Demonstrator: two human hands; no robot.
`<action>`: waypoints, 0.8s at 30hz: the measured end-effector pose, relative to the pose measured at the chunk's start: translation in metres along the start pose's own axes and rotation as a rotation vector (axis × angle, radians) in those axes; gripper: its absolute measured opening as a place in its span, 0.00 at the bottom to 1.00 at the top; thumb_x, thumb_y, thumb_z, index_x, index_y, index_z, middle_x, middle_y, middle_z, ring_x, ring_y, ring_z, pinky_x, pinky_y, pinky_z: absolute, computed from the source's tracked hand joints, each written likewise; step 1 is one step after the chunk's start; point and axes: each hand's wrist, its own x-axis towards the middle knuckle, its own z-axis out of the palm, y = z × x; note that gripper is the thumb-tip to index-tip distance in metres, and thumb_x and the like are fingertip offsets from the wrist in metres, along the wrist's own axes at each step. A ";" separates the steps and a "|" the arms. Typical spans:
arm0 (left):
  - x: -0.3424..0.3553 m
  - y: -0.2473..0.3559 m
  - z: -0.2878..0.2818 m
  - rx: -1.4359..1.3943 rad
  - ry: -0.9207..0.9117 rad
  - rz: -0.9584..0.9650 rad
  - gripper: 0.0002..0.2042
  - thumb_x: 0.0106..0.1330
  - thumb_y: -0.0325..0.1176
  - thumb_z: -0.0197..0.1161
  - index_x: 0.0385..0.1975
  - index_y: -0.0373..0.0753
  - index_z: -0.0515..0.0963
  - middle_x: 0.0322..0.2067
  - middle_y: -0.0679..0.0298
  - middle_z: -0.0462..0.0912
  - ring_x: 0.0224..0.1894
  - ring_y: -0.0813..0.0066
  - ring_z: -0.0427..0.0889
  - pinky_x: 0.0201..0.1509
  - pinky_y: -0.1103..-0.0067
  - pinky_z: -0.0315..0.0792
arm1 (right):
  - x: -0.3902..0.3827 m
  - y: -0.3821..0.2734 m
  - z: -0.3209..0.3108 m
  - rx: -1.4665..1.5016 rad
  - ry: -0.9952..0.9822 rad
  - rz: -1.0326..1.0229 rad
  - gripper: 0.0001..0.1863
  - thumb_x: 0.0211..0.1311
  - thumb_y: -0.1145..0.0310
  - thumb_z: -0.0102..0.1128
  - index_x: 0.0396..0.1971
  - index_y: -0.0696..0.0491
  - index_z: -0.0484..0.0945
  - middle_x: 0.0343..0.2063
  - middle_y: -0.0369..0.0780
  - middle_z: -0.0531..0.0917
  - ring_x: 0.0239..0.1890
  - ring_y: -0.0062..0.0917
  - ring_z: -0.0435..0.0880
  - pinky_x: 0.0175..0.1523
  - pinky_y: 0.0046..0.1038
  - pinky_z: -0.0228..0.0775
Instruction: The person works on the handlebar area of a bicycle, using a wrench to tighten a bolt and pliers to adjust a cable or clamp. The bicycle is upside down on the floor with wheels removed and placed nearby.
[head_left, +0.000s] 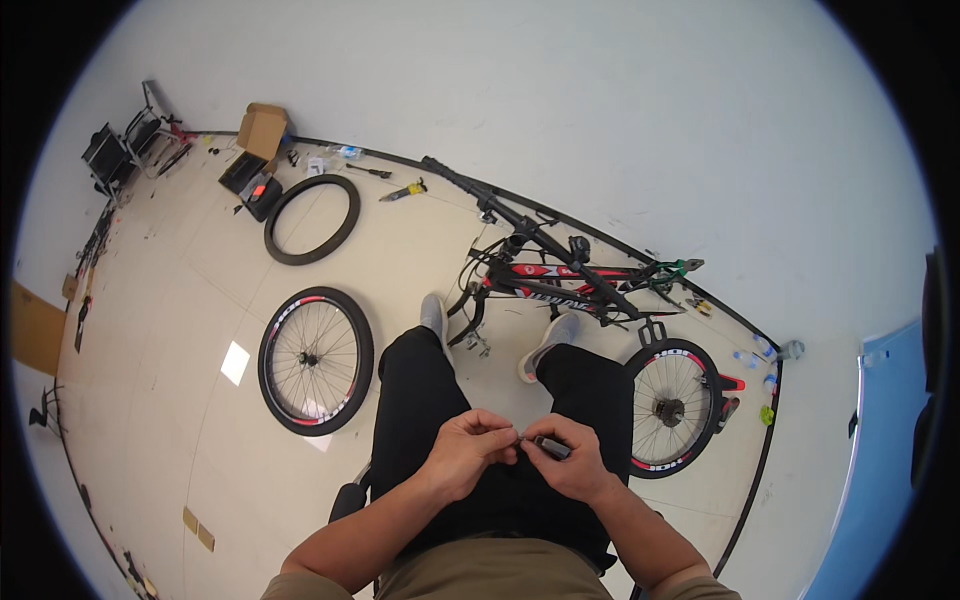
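Dark cylindrical piece, one: grasped in the right hand, above the lap of black trousers. Tiny piece, unidentifiable: pinched between fingertips of the left hand. Handling, as judged: both light, stiff, probably smooth; hold the cylinder around its middle, the tiny item by its edges.

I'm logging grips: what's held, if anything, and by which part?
The right hand holds a small dark piece in a thumb-and-finger pinch, which part unclear; what the left hand pinches, if anything, cannot be told.
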 end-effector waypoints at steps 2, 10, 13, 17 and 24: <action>0.000 0.000 0.000 -0.004 0.005 -0.006 0.03 0.66 0.23 0.66 0.35 0.34 0.78 0.32 0.56 0.84 0.31 0.66 0.84 0.39 0.70 0.80 | 0.001 -0.001 0.000 0.020 0.010 -0.019 0.08 0.56 0.80 0.67 0.36 0.58 0.80 0.33 0.40 0.84 0.34 0.26 0.84 0.40 0.25 0.75; -0.002 0.000 0.001 -0.043 -0.007 -0.056 0.03 0.67 0.25 0.66 0.31 0.35 0.79 0.31 0.57 0.85 0.29 0.68 0.83 0.37 0.70 0.80 | 0.002 0.000 -0.002 0.049 0.018 -0.064 0.08 0.58 0.81 0.66 0.37 0.58 0.80 0.35 0.40 0.84 0.35 0.24 0.84 0.41 0.25 0.75; -0.001 0.000 -0.001 -0.035 -0.013 -0.058 0.03 0.67 0.25 0.66 0.32 0.35 0.79 0.32 0.57 0.85 0.30 0.68 0.83 0.38 0.70 0.80 | 0.002 -0.001 -0.003 0.084 0.004 0.003 0.08 0.59 0.81 0.66 0.37 0.58 0.80 0.34 0.40 0.84 0.35 0.23 0.83 0.41 0.24 0.75; -0.003 0.001 0.005 -0.011 -0.016 0.011 0.03 0.66 0.23 0.66 0.33 0.35 0.79 0.32 0.58 0.85 0.31 0.68 0.84 0.39 0.72 0.80 | 0.001 -0.003 -0.002 0.109 0.012 0.055 0.06 0.59 0.83 0.65 0.35 0.59 0.80 0.34 0.38 0.83 0.36 0.20 0.81 0.42 0.23 0.73; -0.005 -0.001 0.005 -0.005 -0.043 0.073 0.04 0.65 0.21 0.66 0.34 0.35 0.78 0.32 0.58 0.84 0.33 0.69 0.84 0.40 0.74 0.81 | 0.000 0.003 -0.002 0.120 0.026 0.036 0.06 0.60 0.79 0.67 0.36 0.58 0.80 0.29 0.38 0.83 0.31 0.18 0.80 0.37 0.22 0.73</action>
